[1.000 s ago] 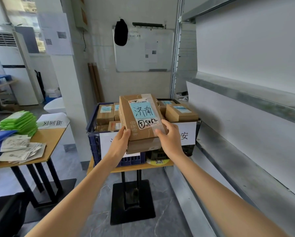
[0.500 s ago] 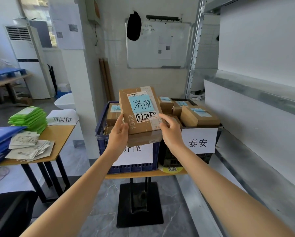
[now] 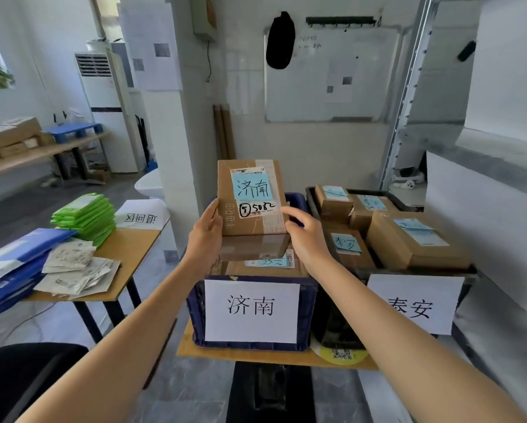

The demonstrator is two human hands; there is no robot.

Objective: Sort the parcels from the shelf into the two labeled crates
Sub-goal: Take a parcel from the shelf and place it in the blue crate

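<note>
I hold a brown cardboard parcel [image 3: 250,206] with a blue note reading 济南 tilted up above the blue crate [image 3: 195,306], whose white sign also reads 济南. My left hand [image 3: 205,236] grips its left edge. My right hand [image 3: 306,236] grips its lower right corner. The blue crate holds other parcels beneath. Beside it on the right, the black crate [image 3: 332,328] with a white 泰安 sign is filled with several brown parcels [image 3: 408,239].
Both crates stand on a small wooden table [image 3: 256,357]. A second table [image 3: 125,248] at left carries green packets [image 3: 85,213], blue folders and paper envelopes. Metal shelving [image 3: 481,166] runs along the right. A whiteboard hangs on the far wall.
I have come closer to the crates, and the parcel now hangs over the blue crate. Both hands keep their hold on it.
</note>
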